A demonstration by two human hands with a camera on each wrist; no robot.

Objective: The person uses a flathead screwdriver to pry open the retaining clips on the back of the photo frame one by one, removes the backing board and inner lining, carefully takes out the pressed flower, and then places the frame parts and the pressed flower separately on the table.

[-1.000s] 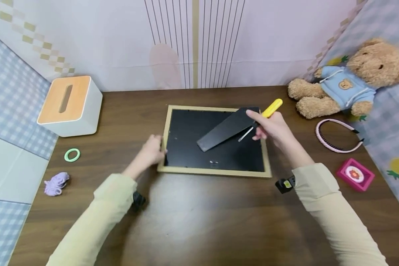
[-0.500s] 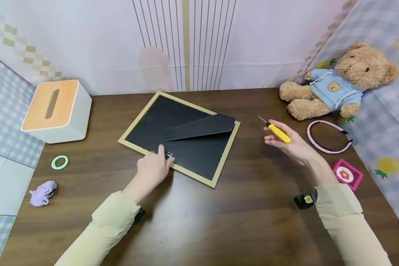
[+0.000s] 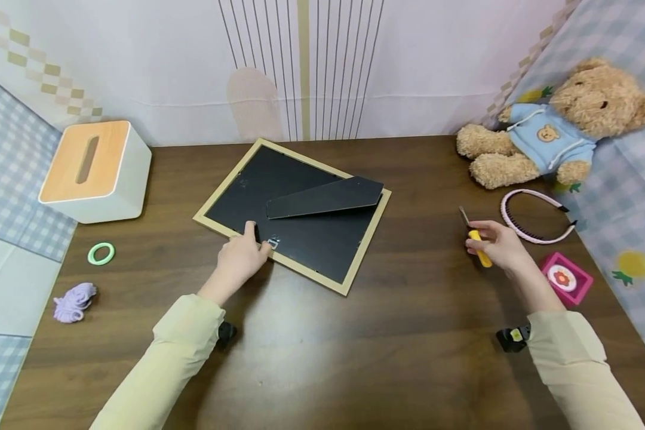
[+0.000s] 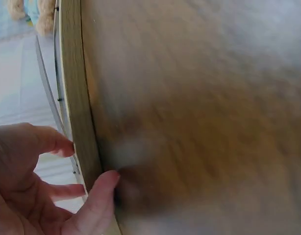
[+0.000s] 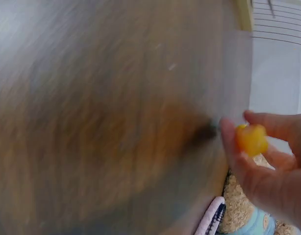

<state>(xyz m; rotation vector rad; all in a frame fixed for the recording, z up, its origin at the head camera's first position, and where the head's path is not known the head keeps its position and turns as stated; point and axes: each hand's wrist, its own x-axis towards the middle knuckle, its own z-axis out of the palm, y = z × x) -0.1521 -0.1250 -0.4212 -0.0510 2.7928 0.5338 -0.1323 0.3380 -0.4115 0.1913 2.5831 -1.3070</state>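
Note:
A picture frame with a light wooden rim lies back side up and turned at an angle on the table. Across its black backing runs a black easel leg, hinged near the right side. My left hand pinches the near edge of the frame; in the left wrist view the thumb is on the outer side of the rim and the fingers are over the back. To the right of the frame, my right hand holds a screwdriver by its yellow handle, the metal tip pointing toward the back.
Left of the frame are a tissue box, a green ring and a purple bundle. On the right are a teddy bear, a pink headband and a magenta box.
The picture frame has turned clockwise and shifted left, with my left hand moving to its near edge. My right hand has carried the screwdriver away from the frame to the right.

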